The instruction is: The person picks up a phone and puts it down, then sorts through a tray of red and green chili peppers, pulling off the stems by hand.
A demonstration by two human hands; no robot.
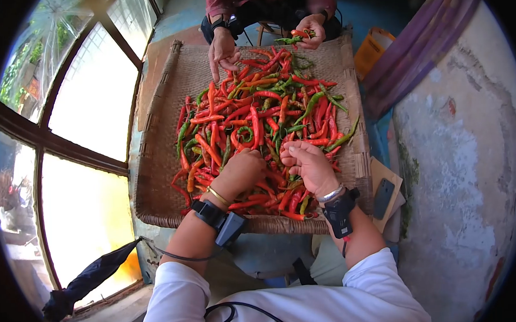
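Observation:
Red, orange and green chili peppers (256,123) lie heaped on a woven tray (154,160). My left hand (244,172) reaches down onto the near part of the heap, its fingertips hidden behind the back of the hand and among the peppers. Just to its right, my right hand (309,163) is over the peppers with its fingers curled and the thumb and index finger close together; whatever they hold, if anything, is too small to make out.
Across the tray, a person's hand (223,50) points down at the peppers, and the other hand (311,32) holds several. A window (85,99) and folded umbrella (96,277) are at left. At right are a phone (383,197), an orange container (374,51) and a wall (454,169).

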